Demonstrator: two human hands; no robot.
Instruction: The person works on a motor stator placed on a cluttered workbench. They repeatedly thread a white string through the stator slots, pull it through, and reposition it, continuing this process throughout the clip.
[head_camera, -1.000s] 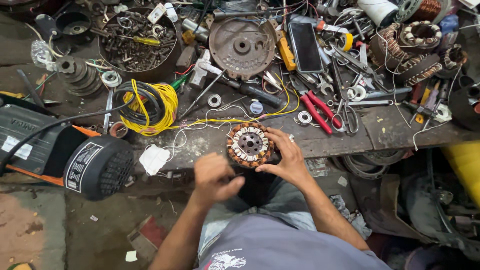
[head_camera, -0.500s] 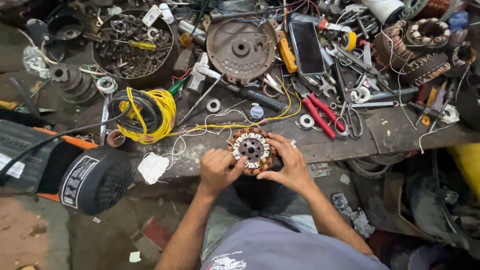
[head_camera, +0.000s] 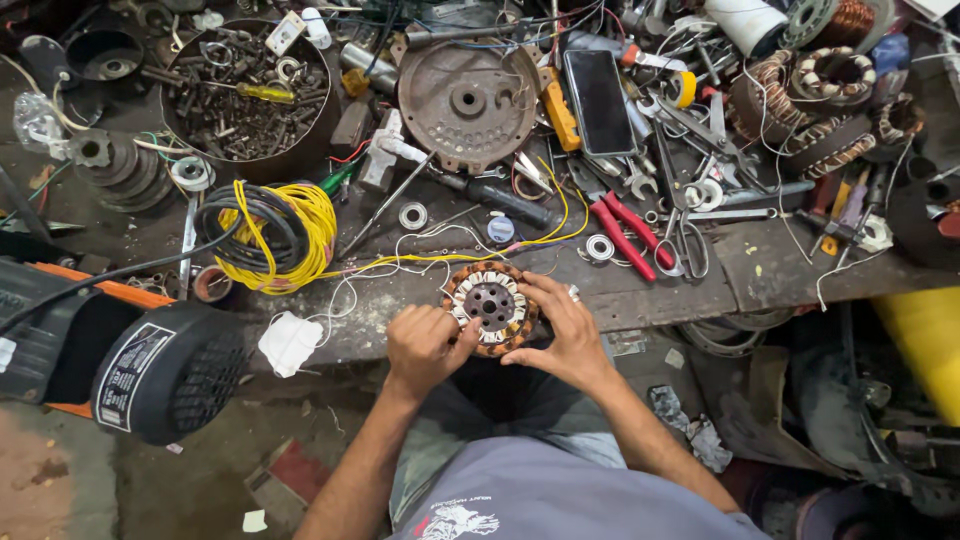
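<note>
Workbench (head_camera: 780, 275) buried in clutter, dark and scarred along the near edge. Black electric motor (head_camera: 150, 370) lying just off the left end. Round rusty motor end cover (head_camera: 468, 92) up near the top, flat on its face. Coil of yellow and black wire (head_camera: 275, 232) left of centre. Black phone (head_camera: 598, 100) face up beside the cover. Red-handled pliers (head_camera: 625, 232) right of centre. Down at the bench's front edge, wound stator (head_camera: 490, 305), copper coils ringing a dark hub. Right hand (head_camera: 565, 335) cupped around its right side, fingers spread over the rim. Left hand (head_camera: 425, 342) curled half-closed, fingertips pressing the stator's left edge.
</note>
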